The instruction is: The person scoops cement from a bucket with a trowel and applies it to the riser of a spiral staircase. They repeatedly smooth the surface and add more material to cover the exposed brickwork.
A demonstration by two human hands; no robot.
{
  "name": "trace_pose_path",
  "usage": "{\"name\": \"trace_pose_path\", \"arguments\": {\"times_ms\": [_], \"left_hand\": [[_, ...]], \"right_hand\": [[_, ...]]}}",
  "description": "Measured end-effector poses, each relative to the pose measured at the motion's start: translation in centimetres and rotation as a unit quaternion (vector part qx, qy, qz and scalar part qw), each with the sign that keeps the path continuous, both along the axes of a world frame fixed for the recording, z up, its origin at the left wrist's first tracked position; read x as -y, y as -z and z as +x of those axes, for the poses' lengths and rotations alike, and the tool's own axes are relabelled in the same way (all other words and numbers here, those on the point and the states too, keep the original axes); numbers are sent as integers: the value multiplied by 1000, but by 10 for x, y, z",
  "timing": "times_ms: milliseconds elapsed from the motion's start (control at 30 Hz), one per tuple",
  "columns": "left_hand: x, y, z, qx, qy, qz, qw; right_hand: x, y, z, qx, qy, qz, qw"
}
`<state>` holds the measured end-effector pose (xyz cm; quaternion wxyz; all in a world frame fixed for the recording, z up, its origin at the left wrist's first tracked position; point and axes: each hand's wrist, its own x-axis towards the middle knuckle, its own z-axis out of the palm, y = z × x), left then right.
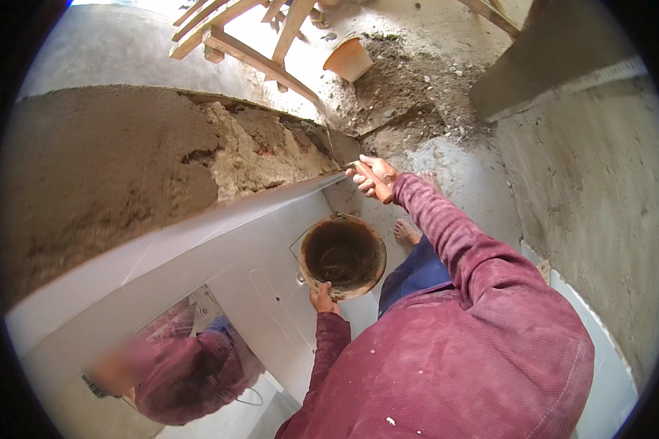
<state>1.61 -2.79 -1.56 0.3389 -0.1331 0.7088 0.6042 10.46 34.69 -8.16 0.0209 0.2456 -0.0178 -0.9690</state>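
My right hand point(370, 175) is closed round the reddish wooden handle point(381, 189) of a tool, held out near the top of the white tiled wall; its thin metal end is hard to make out. My left hand point(322, 300) grips the near rim of a round, mud-stained bucket point(342, 255), which has dark residue inside and a wire handle. Beyond the tiles, a rough brown plaster band point(117, 168) is broken and crumbly toward its far end.
A mirror point(209, 351) on the tiles reflects a maroon sleeve. Bare feet point(406, 230) stand on grey floor below me. Ahead lie rubble point(417, 88), an orange-white tub point(348, 60) and a wooden frame point(245, 51). A grey wall point(586, 197) bounds my right.
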Motion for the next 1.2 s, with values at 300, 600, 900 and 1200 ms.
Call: {"name": "trace_pose_path", "arguments": {"times_ms": [300, 600, 900, 1200], "left_hand": [[-2, -14, 26, -14, -90, -55, 994], [-37, -20, 50, 6, -168, -88, 982], [-83, -42, 49, 36, -83, -17, 996], [-69, -44, 54, 12, -138, -101, 985]], "right_hand": [[-34, -1, -34, -123, -67, -24, 990], [-44, -88, -40, -78, -126, 59, 987], [-22, -138, 25, -116, -128, 196, 965], [-52, -22, 9, 2, -137, 116, 984]]}}
